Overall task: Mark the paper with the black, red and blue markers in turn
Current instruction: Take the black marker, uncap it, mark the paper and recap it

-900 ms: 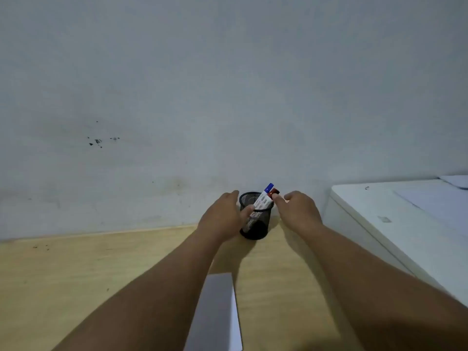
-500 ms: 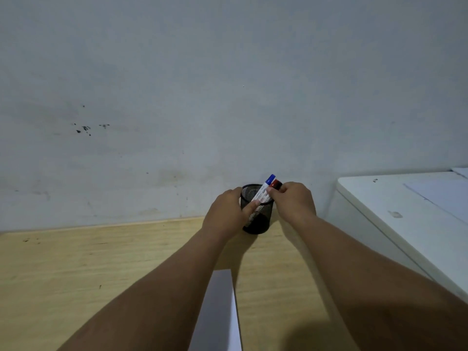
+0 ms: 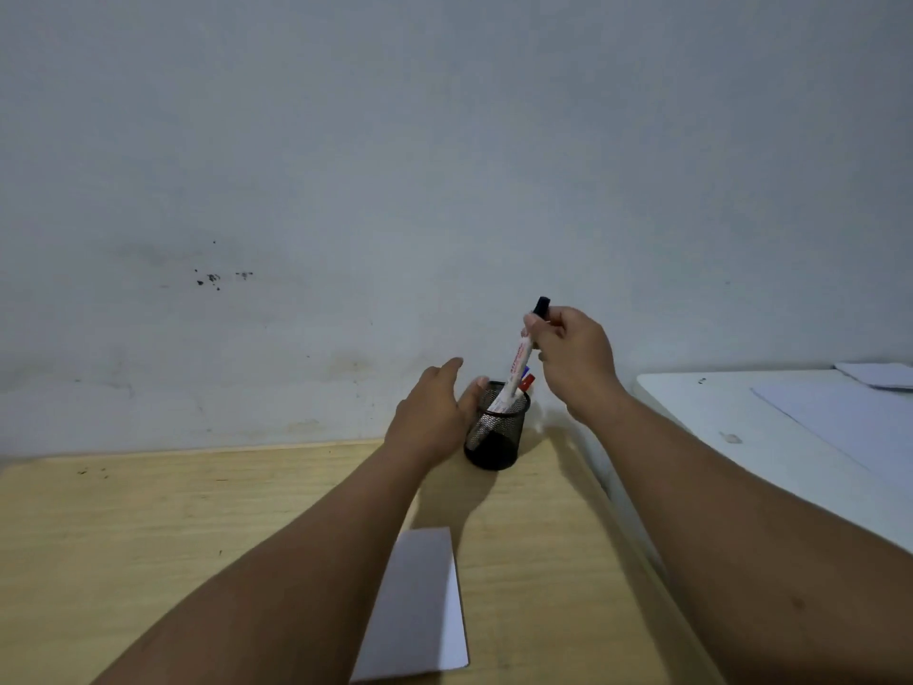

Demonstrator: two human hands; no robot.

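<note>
Head view, biggest first: a pale wall point(image 3: 444, 140), a wooden desk point(image 3: 148, 536) with a white cabinet point(image 3: 741, 437) at its right, and a paper sheet point(image 3: 420, 610) lying near the front edge. At the back stands a black mesh pen cup point(image 3: 494, 437). Left hand point(image 3: 435, 412), fingers loosely spread and holding nothing, rests against the cup's side. Right hand point(image 3: 575, 358) pinches the black marker point(image 3: 523, 353) just below its cap, the lower end at the rim. Red and blue caps point(image 3: 527, 381) peek out. The marker looks light, rigid and smooth; mid-barrel seems the best place to hold it.

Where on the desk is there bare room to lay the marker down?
Bare wood on the desk left of the left forearm, and between the paper and right edge. Crowded by the mesh cup, where both hands meet.
</note>
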